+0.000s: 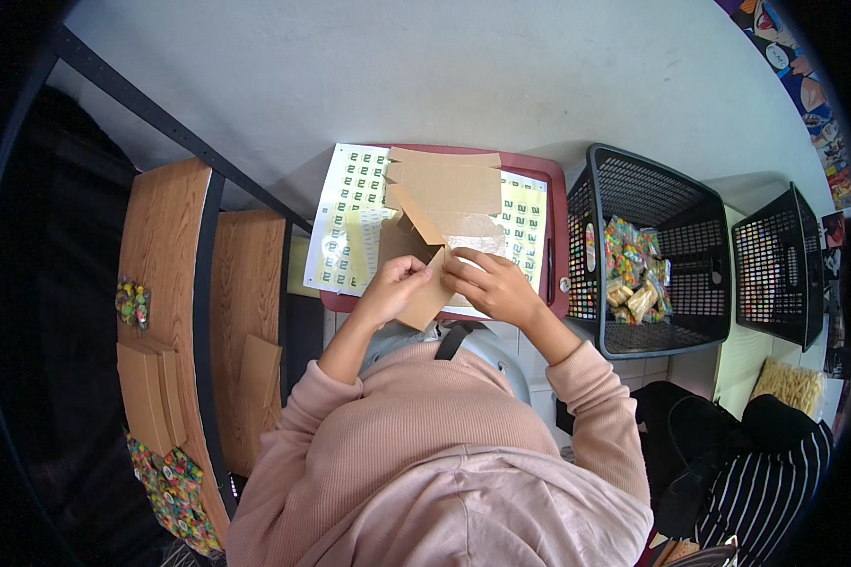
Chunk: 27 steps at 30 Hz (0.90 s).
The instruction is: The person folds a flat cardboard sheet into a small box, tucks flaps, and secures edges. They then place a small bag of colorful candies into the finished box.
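Note:
A partly folded brown cardboard box (429,295) stands in front of me, one flap (420,217) raised at an angle. My left hand (394,289) is at the box's near left side, thumb and fingertips pinched together on its edge. From the other side my right hand (490,283) grips the same box, its fingers bent over the upper right edge. Just beyond lies a flat cardboard blank (456,185), partly overlapping sheets of printed labels (348,194). All of this rests on a small maroon-edged table (557,217).
At right, a black plastic basket (723,283) holds colourful candy packets (633,260); a second basket (809,255) stands beyond it. Wooden shelves (165,203) on the left bear folded boxes (145,392) and candy bags (170,491). A striped black cloth (766,482) lies at lower right.

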Each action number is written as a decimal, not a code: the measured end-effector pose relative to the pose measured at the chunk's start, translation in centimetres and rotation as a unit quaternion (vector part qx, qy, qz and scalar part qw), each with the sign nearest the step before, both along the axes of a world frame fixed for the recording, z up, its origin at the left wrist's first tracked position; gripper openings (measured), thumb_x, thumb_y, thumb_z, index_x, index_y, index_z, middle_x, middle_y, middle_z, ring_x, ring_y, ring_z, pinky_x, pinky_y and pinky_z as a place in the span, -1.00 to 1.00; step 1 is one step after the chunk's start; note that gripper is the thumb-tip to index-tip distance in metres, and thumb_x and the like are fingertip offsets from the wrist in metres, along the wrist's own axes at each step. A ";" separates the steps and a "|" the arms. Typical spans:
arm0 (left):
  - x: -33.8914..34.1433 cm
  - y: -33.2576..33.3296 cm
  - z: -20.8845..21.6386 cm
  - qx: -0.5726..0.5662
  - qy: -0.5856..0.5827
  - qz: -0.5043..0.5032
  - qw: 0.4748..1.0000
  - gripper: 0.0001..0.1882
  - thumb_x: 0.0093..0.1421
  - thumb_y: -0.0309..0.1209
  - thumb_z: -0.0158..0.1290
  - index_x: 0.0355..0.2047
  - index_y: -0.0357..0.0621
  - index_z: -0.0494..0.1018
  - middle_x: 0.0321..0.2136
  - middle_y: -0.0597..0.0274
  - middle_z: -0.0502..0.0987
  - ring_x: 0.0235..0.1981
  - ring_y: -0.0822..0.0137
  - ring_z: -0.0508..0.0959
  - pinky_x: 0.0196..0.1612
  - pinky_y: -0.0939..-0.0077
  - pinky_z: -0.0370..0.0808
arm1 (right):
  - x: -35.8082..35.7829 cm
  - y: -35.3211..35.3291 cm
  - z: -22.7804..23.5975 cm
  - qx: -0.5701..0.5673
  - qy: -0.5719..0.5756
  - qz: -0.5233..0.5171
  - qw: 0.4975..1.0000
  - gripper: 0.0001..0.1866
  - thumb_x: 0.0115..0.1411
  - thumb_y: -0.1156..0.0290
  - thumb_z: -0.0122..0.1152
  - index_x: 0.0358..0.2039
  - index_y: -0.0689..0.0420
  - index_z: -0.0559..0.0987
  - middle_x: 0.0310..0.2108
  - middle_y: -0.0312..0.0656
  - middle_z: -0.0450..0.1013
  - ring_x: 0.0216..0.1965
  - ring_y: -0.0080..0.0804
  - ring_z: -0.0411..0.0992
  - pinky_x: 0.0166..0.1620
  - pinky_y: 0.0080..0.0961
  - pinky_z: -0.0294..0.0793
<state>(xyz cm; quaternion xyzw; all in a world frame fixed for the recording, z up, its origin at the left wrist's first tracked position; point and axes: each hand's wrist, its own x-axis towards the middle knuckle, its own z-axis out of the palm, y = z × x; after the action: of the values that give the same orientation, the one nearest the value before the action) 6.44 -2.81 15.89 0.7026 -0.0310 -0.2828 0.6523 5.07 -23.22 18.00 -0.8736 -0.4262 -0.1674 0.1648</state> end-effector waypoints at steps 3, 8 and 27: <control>0.1 0.1 0.5 0.031 -0.032 -0.002 0.999 -0.82 0.16 -0.36 -0.05 -0.43 -0.25 0.40 -0.52 0.33 0.43 -0.48 0.57 0.37 -0.39 0.67 0.34 | 0.2 0.2 0.0 -0.001 -0.003 -0.001 1.000 -0.65 -0.15 0.44 0.09 -0.25 0.07 0.47 -0.19 -0.31 0.37 -0.05 -0.35 0.34 -0.20 -0.51 0.47; 0.0 0.0 0.1 0.024 -0.048 0.016 0.998 -0.82 0.16 -0.37 -0.06 -0.41 -0.25 0.39 -0.52 0.31 0.43 -0.49 0.56 0.37 -0.38 0.65 0.34 | 0.5 0.5 -0.2 0.021 -0.002 -0.003 1.000 -0.59 -0.18 0.46 0.13 -0.20 0.07 0.43 -0.20 -0.29 0.37 -0.08 -0.34 0.36 -0.22 -0.50 0.47; -0.1 0.2 -1.3 -0.001 0.020 0.017 1.000 -0.81 0.19 -0.36 -0.10 -0.36 -0.27 0.37 -0.49 0.28 0.44 -0.47 0.55 0.40 -0.39 0.66 0.36 | -0.9 0.7 -1.3 0.076 0.042 -0.056 0.995 -0.51 -0.28 0.45 0.26 -0.20 -0.02 0.46 0.00 -0.18 0.25 0.05 -0.20 0.25 -0.23 -0.45 0.54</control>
<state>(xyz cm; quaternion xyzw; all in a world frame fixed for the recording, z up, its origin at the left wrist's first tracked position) 6.37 -2.63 14.62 0.6966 -0.0067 -0.2854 0.6583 4.20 -22.52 16.74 -0.8873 -0.3551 -0.1714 0.2393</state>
